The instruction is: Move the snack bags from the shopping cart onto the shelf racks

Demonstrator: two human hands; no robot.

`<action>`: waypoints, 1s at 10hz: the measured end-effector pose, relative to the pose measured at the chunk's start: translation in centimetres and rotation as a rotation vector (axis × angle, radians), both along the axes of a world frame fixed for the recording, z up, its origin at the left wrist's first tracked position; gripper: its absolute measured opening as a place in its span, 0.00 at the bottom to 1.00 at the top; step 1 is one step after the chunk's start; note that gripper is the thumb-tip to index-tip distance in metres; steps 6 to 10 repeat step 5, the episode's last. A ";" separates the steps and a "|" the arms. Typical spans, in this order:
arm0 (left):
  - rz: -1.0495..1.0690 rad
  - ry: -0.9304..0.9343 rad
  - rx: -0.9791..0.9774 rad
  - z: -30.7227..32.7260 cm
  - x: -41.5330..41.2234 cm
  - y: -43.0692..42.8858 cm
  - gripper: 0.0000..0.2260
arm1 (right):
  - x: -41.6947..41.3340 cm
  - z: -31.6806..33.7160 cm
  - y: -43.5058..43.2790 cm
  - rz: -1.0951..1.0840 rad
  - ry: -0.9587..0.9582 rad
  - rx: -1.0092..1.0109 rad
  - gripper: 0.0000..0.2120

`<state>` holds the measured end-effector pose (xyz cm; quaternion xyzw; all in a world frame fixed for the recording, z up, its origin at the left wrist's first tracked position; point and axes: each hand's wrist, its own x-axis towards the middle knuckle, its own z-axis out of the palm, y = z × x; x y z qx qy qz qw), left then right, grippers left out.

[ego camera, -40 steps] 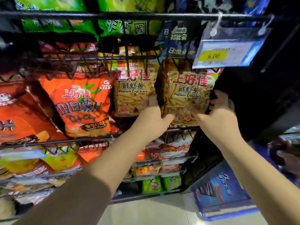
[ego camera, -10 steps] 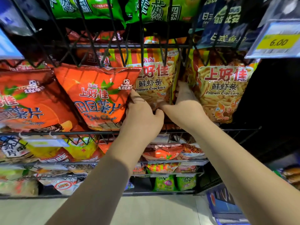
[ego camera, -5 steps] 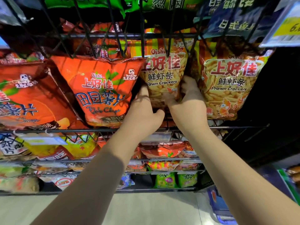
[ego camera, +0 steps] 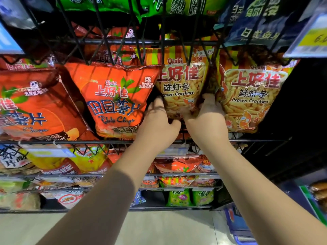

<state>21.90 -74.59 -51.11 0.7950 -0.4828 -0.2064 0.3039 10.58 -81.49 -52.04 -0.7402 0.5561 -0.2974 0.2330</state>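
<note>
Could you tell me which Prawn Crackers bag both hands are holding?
The left Prawn Crackers bag, beside the Potato Chips bag: the left hand and right hand hold its sides; the right bag stands alongside.

Arms: 2, both raised and stretched forward, converging toward the hands.
Left hand [ego camera: 157, 124]: back to the camera, fingers curled round the left edge of the prawn cracker bag [ego camera: 178, 85], thumb out to the right.
Right hand [ego camera: 207, 121]: just beside the left, fingers tucked behind the bag's right edge, thumb on its front.
</note>
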 end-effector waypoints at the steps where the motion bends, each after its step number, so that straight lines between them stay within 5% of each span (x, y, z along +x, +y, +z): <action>1: 0.033 -0.021 -0.010 0.0 -0.5 0.3 0.38 | -0.5 0.2 0.8 0.023 0.079 0.003 0.31; 5: -0.116 -0.215 0.002 4.4 -1.9 7.2 0.35 | -4.9 3.8 5.8 0.241 0.226 -0.134 0.27; 10: -0.116 -0.215 0.002 4.4 -1.9 7.2 0.35 | -4.9 3.8 5.8 0.241 0.226 -0.134 0.27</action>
